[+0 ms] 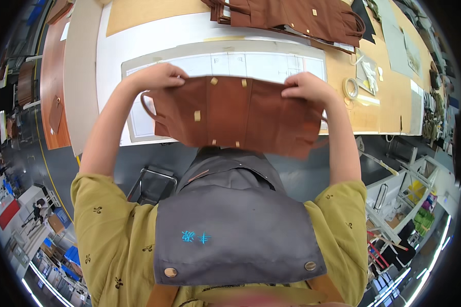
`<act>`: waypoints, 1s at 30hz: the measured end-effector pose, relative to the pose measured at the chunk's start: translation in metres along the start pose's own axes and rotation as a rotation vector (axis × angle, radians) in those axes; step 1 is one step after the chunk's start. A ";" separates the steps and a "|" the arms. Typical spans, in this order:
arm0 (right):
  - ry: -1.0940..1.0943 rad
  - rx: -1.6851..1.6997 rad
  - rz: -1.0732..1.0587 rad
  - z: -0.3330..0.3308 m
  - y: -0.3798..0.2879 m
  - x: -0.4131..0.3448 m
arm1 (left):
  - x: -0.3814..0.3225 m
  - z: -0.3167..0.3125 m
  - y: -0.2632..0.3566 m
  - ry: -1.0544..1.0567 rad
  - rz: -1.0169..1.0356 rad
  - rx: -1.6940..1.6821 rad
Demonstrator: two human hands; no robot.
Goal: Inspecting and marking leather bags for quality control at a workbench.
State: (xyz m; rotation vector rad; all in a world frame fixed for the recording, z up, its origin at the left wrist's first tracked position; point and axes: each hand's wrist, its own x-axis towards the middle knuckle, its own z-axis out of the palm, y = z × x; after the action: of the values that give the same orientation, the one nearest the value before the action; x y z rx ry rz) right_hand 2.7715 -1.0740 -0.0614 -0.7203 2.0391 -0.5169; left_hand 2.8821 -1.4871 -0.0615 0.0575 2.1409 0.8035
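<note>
A brown leather-like bag panel [230, 111] hangs between my hands over the table's front edge, with a looped handle at each end. Several small pieces of yellowish tape stick to it along two vertical seams and on its left part. My left hand [165, 76] pinches its upper left edge. At the upper right edge, my right hand [305, 88] grips it between thumb and fingers. Behind the panel lies a paper pattern sheet [267, 63] with drawn lines, framed by a grey border. The panel hides the sheet's lower middle.
At the back, a stack of similar brown panels [276, 17] lies on the table. A roll of masking tape [350, 88] sits at the right, near a clear tray [365, 73] with white scraps. A stool [153, 184] stands below, left of my legs.
</note>
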 end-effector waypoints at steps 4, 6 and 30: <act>0.053 -0.092 0.051 0.008 0.055 0.074 | 0.075 0.015 -0.032 0.200 -0.038 0.081; 0.071 -0.044 0.097 0.014 0.076 0.097 | 0.081 0.023 -0.044 0.251 -0.044 0.075; 1.081 0.371 0.321 0.089 0.209 -0.030 | 0.059 0.134 0.032 0.894 0.105 0.162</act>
State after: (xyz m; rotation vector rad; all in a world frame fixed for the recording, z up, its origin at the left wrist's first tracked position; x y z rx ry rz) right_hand 2.7995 -0.9057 -0.2149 0.2065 2.8178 -1.2247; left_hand 2.9324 -1.3735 -0.1453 -0.1324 3.0653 0.7959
